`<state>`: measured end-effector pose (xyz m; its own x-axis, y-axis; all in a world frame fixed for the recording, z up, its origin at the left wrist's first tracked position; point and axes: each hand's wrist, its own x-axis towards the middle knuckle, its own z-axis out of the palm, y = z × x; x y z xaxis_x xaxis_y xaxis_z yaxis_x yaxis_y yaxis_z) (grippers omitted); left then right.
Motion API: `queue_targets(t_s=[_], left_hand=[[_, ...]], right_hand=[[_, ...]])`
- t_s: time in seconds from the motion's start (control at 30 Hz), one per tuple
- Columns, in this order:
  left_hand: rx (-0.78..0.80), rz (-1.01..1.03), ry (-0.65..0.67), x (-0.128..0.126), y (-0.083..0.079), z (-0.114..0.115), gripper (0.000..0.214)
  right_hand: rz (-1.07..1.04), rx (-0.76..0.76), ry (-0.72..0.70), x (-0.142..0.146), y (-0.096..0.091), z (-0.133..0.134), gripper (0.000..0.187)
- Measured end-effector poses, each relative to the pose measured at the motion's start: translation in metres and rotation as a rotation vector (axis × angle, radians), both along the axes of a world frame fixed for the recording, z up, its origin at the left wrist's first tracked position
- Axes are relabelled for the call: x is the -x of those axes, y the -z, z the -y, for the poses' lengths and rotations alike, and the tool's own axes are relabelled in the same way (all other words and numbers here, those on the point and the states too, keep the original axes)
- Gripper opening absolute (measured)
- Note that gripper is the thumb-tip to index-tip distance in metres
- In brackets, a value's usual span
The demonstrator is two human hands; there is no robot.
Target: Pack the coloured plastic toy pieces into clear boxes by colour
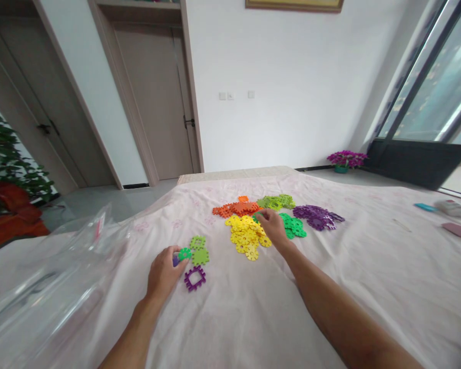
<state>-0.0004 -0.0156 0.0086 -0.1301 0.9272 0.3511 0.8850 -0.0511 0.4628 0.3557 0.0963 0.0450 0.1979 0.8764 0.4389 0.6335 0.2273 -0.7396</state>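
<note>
Snowflake building pieces [248, 236] lie heaped by colour midway across the pink sheet [253, 318], so each shade is easy to reach. The left hand [163, 274] pinches a green round piece [184, 253] in its fingers beside a purple square frame [194, 278]. The right hand [272, 228] curls over the heaps; I cannot tell if it grips anything.

We are noting a matt, faintly creased pink cloth sheet [253, 307]. Heaped tiles [248, 233], and the green tile [185, 253] at seven o'clock of them, are looking smooth, slightly glossy plastic. Nine o'clock: clear bag [61, 266] is glinting, crinkled film. Eleven o'clock: doors [157, 102] are showing matt wood.
</note>
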Motion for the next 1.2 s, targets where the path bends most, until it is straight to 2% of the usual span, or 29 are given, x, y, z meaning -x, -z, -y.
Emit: queue_targets(t_s=[0.13, 0.2, 0.23, 0.3, 0.43, 0.6, 0.77, 0.87, 0.97, 1.07, 1.2], left_hand=[[-0.012, -0.005, 0.032, 0.000, -0.001, -0.001, 0.023], [-0.021, 0.001, 0.043, 0.001, -0.001, -0.001, 0.025], [-0.026, 0.013, 0.044, 0.001, -0.002, -0.001, 0.026], [-0.048, 0.042, 0.050, 0.002, -0.002, -0.001, 0.028], [-0.162, 0.083, 0.118, 0.000, -0.003, 0.000, 0.029], [-0.274, 0.050, 0.243, -0.012, -0.009, 0.005, 0.022], [-0.289, -0.011, 0.377, -0.032, -0.017, 0.014, 0.018], [-0.309, -0.009, 0.439, -0.040, -0.018, 0.017, 0.018], [-0.339, 0.008, 0.470, -0.043, -0.016, 0.016, 0.018], [-0.378, 0.020, 0.443, -0.038, -0.012, 0.013, 0.017], [-0.386, 0.017, 0.295, -0.021, -0.009, 0.008, 0.020]], right_hand=[[0.116, 0.017, 0.257, -0.042, 0.009, -0.009, 0.030], [0.169, -0.006, 0.366, -0.050, 0.011, -0.008, 0.032], [0.180, -0.030, 0.373, -0.049, 0.011, -0.007, 0.032], [0.182, -0.104, 0.285, -0.040, 0.008, -0.004, 0.030], [0.179, -0.208, -0.068, 0.003, 0.000, 0.011, 0.023], [0.221, -0.107, -0.526, 0.062, -0.007, 0.053, 0.019], [0.247, -0.021, -0.780, 0.097, -0.008, 0.091, 0.026], [0.252, -0.047, -0.845, 0.106, -0.006, 0.099, 0.020], [0.228, -0.085, -0.843, 0.107, -0.001, 0.097, 0.019], [0.201, -0.116, -0.757, 0.100, 0.006, 0.085, 0.020], [0.146, -0.171, -0.523, 0.075, 0.012, 0.055, 0.021]])
